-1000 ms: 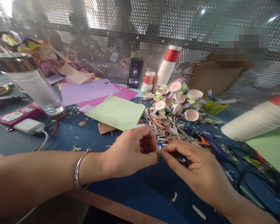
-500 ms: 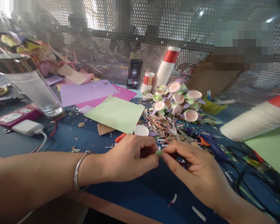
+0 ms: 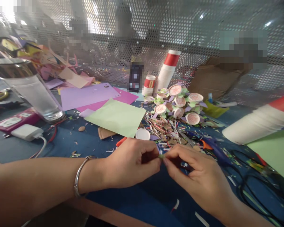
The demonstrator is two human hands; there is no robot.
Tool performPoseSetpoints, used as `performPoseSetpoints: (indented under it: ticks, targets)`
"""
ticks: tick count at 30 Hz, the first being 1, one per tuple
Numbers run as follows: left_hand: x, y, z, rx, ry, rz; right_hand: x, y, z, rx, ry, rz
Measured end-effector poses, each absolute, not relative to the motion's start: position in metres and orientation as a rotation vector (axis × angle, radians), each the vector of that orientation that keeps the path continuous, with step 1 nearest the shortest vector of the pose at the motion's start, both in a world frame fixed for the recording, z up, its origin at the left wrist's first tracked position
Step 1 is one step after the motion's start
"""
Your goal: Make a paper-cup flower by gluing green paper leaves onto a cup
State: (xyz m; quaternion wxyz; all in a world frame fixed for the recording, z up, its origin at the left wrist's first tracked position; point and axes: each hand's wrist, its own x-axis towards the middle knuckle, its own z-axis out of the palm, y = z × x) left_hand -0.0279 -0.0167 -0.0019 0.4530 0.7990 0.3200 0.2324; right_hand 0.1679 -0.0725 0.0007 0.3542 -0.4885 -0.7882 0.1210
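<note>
Between the fingertips of both my hands is a small piece of green paper (image 3: 161, 156), mostly covered by the fingers. My left hand (image 3: 134, 162) pinches it from the left, thumb against bent forefinger. From the right, the thumb and forefinger of my right hand (image 3: 196, 173) close on its other side. Just beyond my left hand lie a white round disc (image 3: 142, 134) and a light green sheet (image 3: 118, 116). Past my right hand spreads a heap of paper and cardboard scraps (image 3: 167, 132). Several small paper turtles (image 3: 180, 101) with patterned round tops sit behind that heap.
A tall glass of water (image 3: 38, 91) stands at the left, near a white charger (image 3: 27, 131). Stacked paper cups (image 3: 168, 71) lean against the perforated metal screen (image 3: 104, 53). More stacked cups (image 3: 253, 121) lie at the right, above black cables (image 3: 246, 189). Purple paper (image 3: 87, 94) lies behind.
The green piece shows less between my fingertips than before. Both hands stay nearly in place, and the view has shifted slightly.
</note>
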Motion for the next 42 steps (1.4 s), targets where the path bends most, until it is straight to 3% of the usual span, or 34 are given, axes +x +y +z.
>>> performPoseSetpoints:
  ticks: [29, 42]
  targets:
    - [-0.023, -0.021, 0.001, 1.889, 0.903, 0.575, 0.165, -0.077, -0.006, -1.170, -2.062, 0.149]
    - [-0.013, -0.016, -0.016, 1.207, 0.870, 0.341, 0.161, -0.075, -0.015, -1.209, -2.116, -0.006]
